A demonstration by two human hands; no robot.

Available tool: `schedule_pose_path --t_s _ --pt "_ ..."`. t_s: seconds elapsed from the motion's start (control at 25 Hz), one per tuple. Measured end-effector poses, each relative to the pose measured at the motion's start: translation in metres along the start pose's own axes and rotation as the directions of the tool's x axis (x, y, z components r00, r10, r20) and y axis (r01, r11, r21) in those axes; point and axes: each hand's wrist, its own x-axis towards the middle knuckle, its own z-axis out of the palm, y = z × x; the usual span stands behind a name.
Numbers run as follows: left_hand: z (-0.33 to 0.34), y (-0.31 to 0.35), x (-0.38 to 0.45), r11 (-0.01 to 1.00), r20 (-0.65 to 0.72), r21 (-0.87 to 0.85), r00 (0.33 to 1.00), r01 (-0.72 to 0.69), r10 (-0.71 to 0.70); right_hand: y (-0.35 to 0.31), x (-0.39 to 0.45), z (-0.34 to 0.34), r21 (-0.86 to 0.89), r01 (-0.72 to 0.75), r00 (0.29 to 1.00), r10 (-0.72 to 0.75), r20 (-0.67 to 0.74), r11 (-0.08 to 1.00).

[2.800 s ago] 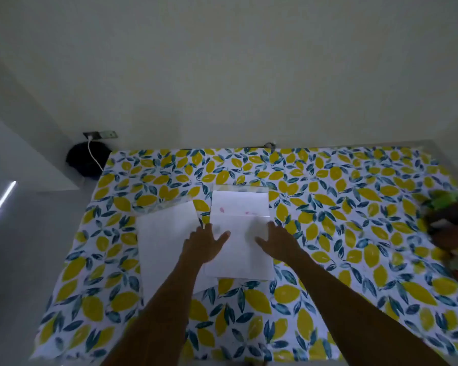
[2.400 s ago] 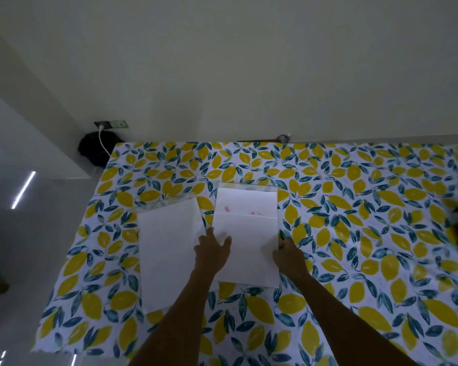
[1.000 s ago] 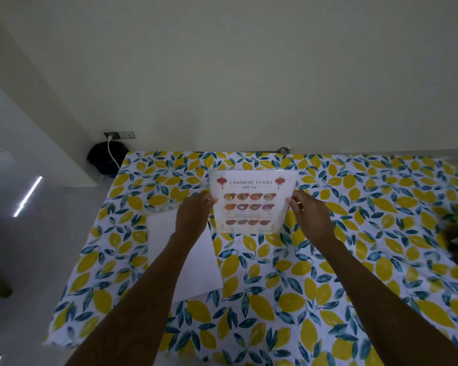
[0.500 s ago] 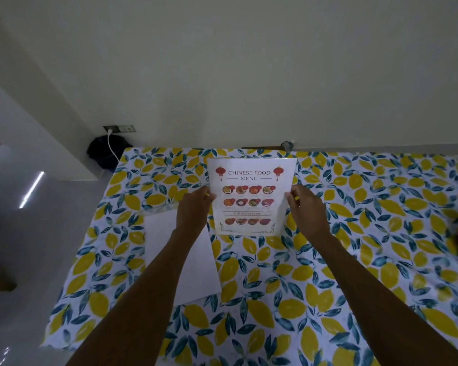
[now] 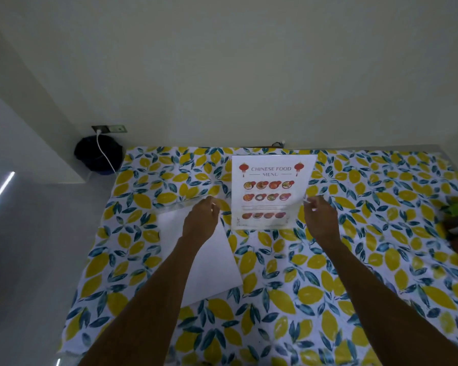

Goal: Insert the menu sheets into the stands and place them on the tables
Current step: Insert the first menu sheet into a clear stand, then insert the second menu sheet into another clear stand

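Upright menu stand between parted hands

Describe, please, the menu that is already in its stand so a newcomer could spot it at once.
Find the table with the lemon-print cloth. Near its far edge, by the wall, the menu stand stands upright. Unlike the blank white sheet lying flat to its left, it shows "Chinese Food Menu", red lanterns and dish photos.

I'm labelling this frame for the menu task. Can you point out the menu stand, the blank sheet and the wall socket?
Menu stand [image 5: 271, 191]: head view, middle of the printed face.
Blank sheet [image 5: 212, 262]: head view, bare centre, right of the left forearm.
Wall socket [image 5: 109, 128]: head view, middle of the plate.
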Motion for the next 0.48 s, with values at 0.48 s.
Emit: schedule_pose_path --t_s 0.48 --pt "-0.040 -0.164 -0.085 0.949 0.154 -0.038 0.940 0.314 -0.305 -0.078 -0.114 0.150 -0.176 -0.057 0.892 0.129 0.432 0.983"
